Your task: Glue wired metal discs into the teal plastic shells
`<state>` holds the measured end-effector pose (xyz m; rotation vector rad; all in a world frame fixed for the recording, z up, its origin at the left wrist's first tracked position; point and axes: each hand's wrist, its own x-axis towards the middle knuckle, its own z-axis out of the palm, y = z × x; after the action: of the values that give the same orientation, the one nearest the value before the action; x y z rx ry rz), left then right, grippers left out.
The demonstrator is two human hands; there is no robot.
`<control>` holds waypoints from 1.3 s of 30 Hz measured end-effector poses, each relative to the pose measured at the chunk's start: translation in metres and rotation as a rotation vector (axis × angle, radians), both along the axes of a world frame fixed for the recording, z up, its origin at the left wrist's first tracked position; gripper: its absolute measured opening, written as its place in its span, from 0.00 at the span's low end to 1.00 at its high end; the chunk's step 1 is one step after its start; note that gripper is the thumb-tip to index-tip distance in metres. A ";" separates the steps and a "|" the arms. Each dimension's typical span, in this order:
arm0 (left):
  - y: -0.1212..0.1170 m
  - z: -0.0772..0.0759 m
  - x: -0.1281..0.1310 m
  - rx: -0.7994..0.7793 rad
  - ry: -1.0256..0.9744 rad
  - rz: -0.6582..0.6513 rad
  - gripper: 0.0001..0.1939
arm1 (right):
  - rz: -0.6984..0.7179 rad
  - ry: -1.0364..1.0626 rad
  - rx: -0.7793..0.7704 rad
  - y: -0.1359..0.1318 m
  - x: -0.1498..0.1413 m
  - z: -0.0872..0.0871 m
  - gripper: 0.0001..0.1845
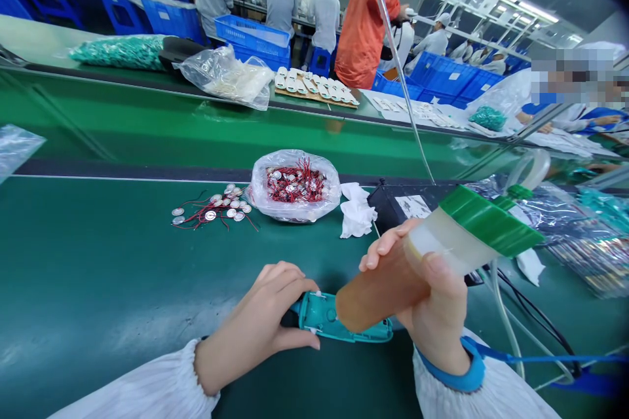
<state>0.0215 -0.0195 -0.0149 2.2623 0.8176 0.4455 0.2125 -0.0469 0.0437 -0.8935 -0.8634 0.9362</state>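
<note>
Over green tabletop (122, 275), hands (270, 308) (437, 317) hold casing (322, 315) and tube (378, 294).

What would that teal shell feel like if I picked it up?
The shell would likely feel light, being hollow and thin-rimmed. It seems stiff, showing no bend in the left hand. Its smooth outer edge might let it slide if pushed.

Teal oblong shell (322, 317), hollow side up, brown-filled translucent bottle (386, 291), green-topped, tilted over the shell
</note>
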 end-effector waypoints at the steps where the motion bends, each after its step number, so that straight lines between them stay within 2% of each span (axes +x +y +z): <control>1: 0.000 0.000 0.000 -0.001 0.004 -0.002 0.24 | 0.003 0.001 -0.001 0.000 0.001 0.000 0.18; 20: -0.001 -0.002 -0.001 0.017 -0.009 -0.001 0.25 | -0.006 -0.029 0.025 0.002 0.004 -0.001 0.18; 39: -0.001 -0.001 -0.001 0.002 -0.007 -0.001 0.25 | -0.015 -0.030 0.039 -0.002 0.004 0.002 0.13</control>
<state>0.0204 -0.0208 -0.0159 2.2618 0.8128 0.4534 0.2169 -0.0494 0.0457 -0.8813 -0.8965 0.8924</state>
